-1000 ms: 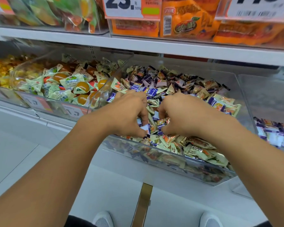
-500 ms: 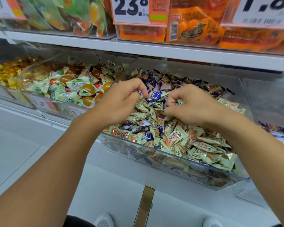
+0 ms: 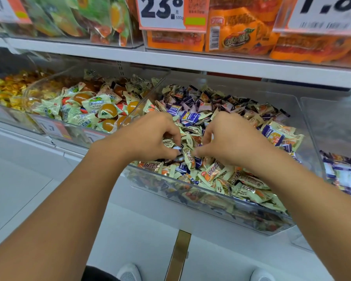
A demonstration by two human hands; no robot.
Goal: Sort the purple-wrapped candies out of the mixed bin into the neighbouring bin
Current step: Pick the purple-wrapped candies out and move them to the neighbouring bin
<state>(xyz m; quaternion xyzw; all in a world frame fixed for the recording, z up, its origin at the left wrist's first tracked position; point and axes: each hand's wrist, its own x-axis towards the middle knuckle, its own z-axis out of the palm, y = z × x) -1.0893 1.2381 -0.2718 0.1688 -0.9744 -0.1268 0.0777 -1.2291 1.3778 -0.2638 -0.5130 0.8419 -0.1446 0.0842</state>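
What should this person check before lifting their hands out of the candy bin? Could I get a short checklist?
1. Left hand grips a purple candy: cannot tell; fingers curled on wrappers, a purple bit shows.
2. Right hand has a purple one: cannot tell.
3. Purple candies left in the mixed bin: not ok, several at the back.
4. Neighbouring bin on the right holds purple wrappers: ok.
5. Way to that bin unblocked: ok.
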